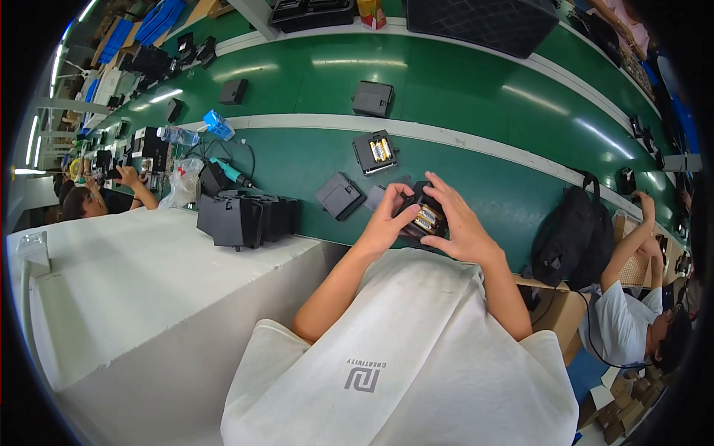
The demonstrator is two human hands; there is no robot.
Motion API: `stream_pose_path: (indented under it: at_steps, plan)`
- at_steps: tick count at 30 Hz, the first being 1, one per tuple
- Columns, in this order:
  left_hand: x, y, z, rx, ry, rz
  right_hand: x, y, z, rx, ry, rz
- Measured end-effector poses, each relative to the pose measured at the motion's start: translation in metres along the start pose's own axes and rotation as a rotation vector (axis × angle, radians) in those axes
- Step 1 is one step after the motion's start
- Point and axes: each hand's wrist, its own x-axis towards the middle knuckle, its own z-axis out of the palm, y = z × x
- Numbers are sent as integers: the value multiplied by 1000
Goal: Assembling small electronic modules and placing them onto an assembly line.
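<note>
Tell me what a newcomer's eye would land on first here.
First, the left hand and right hand at the centre, together holding a small black case with batteries showing inside. Just beyond, a second open black case with batteries lies on the green conveyor belt, which sweeps across the whole upper picture. To the left, a cluster of black housings stands at the edge of a white table.

Left hand (383, 223) and right hand (461, 223) raised together, fingers curled inward, forearms bare
</note>
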Motion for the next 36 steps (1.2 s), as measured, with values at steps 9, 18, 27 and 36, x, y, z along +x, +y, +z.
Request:
stream_pose_path:
  at_steps: [9, 18, 27, 36]
  plan:
    - [-30, -41, -20, -153, 133, 11, -16, 19, 49, 614, 155, 586]
    - [-30, -46, -39, -61, 272, 97, 11, 73, 47, 930, 60, 497]
    - [-25, -51, -41, -293, 317, 91, 20, 117, 59, -520, 151, 66]
    - [-16, -48, -37, -183, 173, 141, 9, 30, 4, 777, 428, 244]
